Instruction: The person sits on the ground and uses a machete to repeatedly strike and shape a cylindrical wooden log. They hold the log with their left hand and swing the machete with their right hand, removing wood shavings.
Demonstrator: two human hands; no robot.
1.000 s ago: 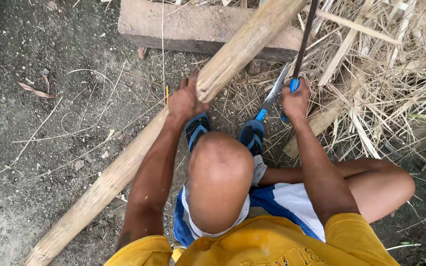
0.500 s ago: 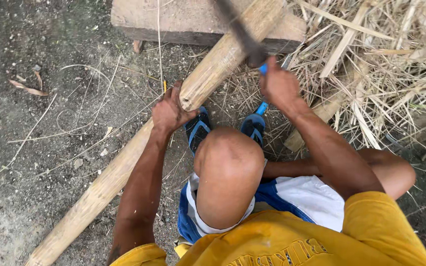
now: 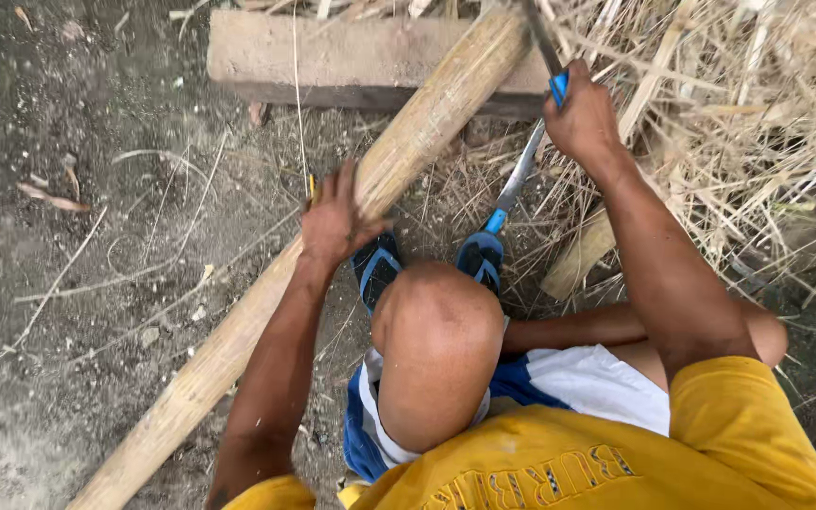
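Note:
A long pale bamboo pole (image 3: 238,345) runs diagonally from the lower left up onto a wooden block (image 3: 332,57). My left hand (image 3: 337,222) presses on the pole near its middle, fingers spread over it. To the right of the pole's upper end, my right hand (image 3: 583,118) is closed around the blue handle of a dark-bladed chopping knife (image 3: 545,47), whose blade points up out of view. A second blue-handled blade (image 3: 517,179) lies on the ground below that hand. I squat with both feet in blue sandals (image 3: 375,269) beside the pole.
Dry straw and split bamboo strips (image 3: 757,123) are heaped on the right. A short bamboo offcut (image 3: 578,255) lies by my right knee. Bare dirt with scattered stalks (image 3: 106,283) spreads to the left.
My right hand has lifted the knife up and away from the ground, to beside the pole's upper end. My left hand has stayed on the pole.

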